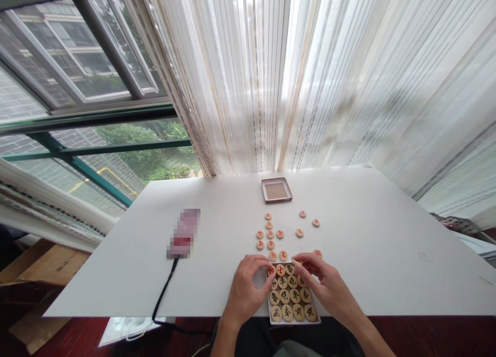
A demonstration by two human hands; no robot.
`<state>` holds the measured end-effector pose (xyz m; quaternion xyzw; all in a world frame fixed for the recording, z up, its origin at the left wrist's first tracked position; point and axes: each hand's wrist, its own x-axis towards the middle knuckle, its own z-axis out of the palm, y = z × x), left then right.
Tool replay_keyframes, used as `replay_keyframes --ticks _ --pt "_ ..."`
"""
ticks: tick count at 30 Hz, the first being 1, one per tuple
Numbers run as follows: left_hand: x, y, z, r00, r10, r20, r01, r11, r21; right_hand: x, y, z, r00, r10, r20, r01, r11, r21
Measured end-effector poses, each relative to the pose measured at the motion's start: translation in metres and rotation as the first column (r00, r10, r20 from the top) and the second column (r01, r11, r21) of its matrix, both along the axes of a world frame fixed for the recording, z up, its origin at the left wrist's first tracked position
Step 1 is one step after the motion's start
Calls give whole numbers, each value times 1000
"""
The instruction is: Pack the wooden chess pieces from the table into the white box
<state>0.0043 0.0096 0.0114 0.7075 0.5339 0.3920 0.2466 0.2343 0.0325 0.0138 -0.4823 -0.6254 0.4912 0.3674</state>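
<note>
A shallow white-edged box (295, 323) sits at the table's front edge, with rows of round wooden xiangqi pieces in it. Most show black characters; two in the far row show red ones. My left hand (248, 284) is curled at the box's far left corner, thumb and index finger closed about a red-marked xiangqi piece (271, 270). Over the far right part of the box, my right hand (323, 279) pinches another xiangqi piece (296, 262), tilted, its marking not readable. Just beyond the box lie red-marked pieces, among them one xiangqi piece (283, 255) near its far rim.
Several loose red-marked pieces (270, 234) lie scattered on the white table (217, 212). An open box lid (276, 191) rests farther back. To the left is a blurred-out phone-like object (183, 233) with a black cable (165, 290) running off the front edge. Curtains hang behind.
</note>
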Motion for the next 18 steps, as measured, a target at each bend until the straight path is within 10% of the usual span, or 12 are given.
replay_keyframes --ticks 18 --pt "0 1 -6 1000 5 31 -6 1000 25 5 -11 11 994 -37 98 25 993 117"
